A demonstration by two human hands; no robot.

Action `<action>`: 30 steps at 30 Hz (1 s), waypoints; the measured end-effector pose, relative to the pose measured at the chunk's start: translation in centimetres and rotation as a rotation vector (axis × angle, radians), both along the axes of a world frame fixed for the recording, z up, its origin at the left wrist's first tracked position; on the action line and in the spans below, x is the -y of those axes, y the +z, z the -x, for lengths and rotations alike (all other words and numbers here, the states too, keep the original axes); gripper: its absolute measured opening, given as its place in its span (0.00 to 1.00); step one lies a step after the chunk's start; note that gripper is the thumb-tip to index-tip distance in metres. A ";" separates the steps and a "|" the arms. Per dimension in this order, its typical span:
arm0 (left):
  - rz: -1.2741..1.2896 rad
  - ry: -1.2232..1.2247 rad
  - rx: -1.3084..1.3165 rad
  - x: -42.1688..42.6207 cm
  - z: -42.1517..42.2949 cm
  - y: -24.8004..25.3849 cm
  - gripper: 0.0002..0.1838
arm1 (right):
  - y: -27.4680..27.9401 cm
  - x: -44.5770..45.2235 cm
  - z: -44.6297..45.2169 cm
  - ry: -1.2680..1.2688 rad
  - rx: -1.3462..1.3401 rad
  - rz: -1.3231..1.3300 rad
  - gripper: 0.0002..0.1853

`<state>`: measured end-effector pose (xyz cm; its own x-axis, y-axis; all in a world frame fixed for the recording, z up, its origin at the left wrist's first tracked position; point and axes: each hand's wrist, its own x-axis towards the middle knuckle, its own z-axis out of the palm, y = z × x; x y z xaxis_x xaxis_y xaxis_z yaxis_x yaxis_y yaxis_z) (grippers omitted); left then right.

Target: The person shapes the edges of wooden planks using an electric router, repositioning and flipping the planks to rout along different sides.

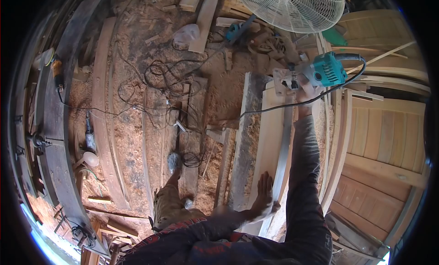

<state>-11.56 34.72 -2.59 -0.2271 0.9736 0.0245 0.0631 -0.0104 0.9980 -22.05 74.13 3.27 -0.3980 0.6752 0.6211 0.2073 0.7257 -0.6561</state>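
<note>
My right hand [307,92] is stretched far forward and wrapped around a teal and grey router [328,69]. The router lies close to the far end of a pale board [270,141]; whether its base touches the wood I cannot tell. From its back end a black cord [292,105] loops round and runs left across my right wrist and the board. Much closer to my body, my left hand [264,197] rests on the same board, fingers extended and holding nothing.
A white fan [292,7] stands at the far side. Tangled cords [169,80] lie on the shaving-covered floor near my foot [174,162]. Wooden panels [388,132] are stacked at right. On the left, an orange-black power tool [56,71] rests on a dark beam [55,123].
</note>
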 end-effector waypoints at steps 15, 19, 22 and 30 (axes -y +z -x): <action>0.021 0.015 -0.008 -0.1 0.5 0.7 0.62 | 1.2 1.7 0.2 -0.034 0.131 -0.187 0.09; 0.036 0.005 -0.022 -0.1 0.4 0.7 0.62 | 1.3 2.0 -0.3 -0.018 0.116 -0.092 0.10; 0.027 0.010 -0.040 -0.1 0.4 0.5 0.62 | 1.5 2.4 -0.1 -0.019 0.102 -0.086 0.12; -0.002 -0.010 -0.046 0.2 1.2 0.4 0.59 | 2.6 5.0 -0.8 0.031 0.048 -0.009 0.16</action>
<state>-12.72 34.51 -2.22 -0.2163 0.9756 0.0368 0.1090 -0.0133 0.9940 -21.26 69.09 5.88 -0.4478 0.6566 0.6069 0.2155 0.7381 -0.6394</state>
